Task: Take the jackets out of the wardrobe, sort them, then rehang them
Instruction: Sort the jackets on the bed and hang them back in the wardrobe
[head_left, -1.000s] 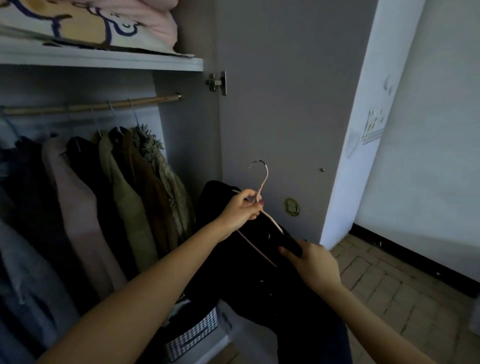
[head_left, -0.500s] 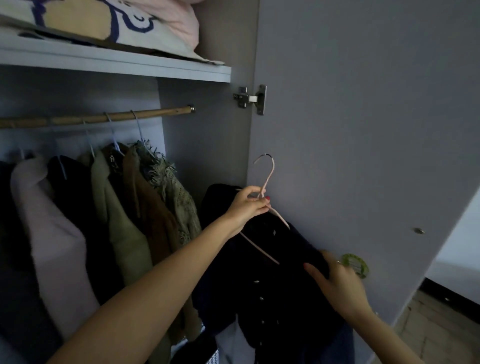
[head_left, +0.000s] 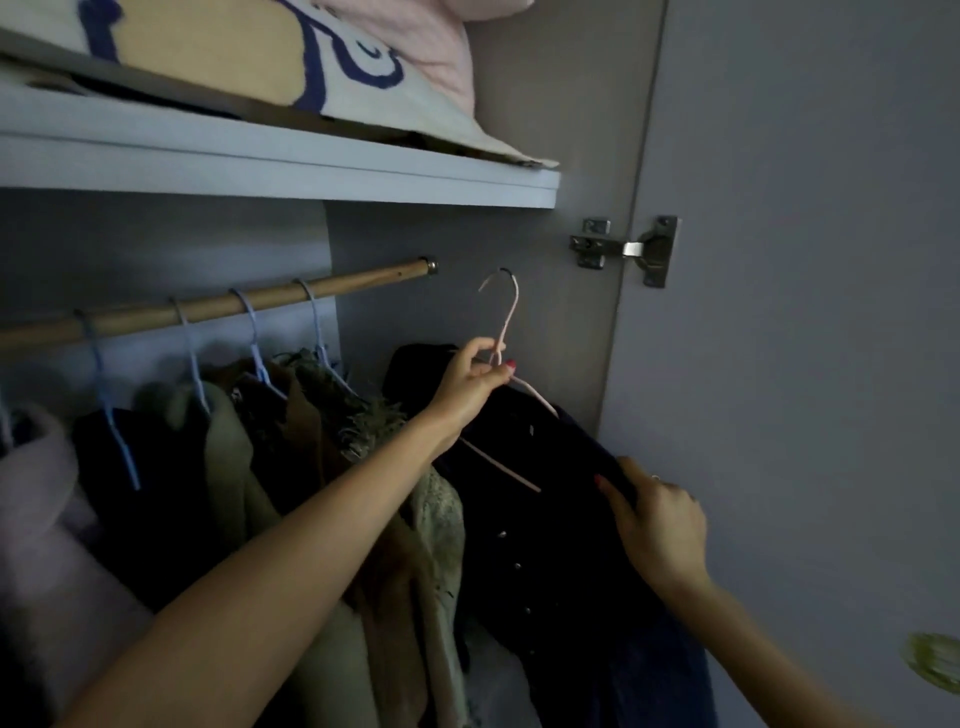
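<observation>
A black buttoned jacket (head_left: 540, 525) hangs on a pink wire hanger (head_left: 506, 322). My left hand (head_left: 470, 382) pinches the hanger's neck just below the hook and holds it up to the right of the wooden rod (head_left: 218, 306), with the hook free in the air. My right hand (head_left: 657, 525) grips the jacket's right shoulder. Several jackets (head_left: 270, 467) in pale pink, black, beige, brown and fuzzy green hang from the rod on blue hangers (head_left: 111, 415).
A white shelf (head_left: 291, 171) above the rod carries folded bedding (head_left: 332, 62). The open grey wardrobe door (head_left: 810, 312) with a metal hinge (head_left: 631, 249) stands close on the right. A green round sticker (head_left: 935, 667) sits low on the door.
The view has swung left and closer to the wardrobe. Both hands have raised the hanger and black jacket toward the rod's right end.
</observation>
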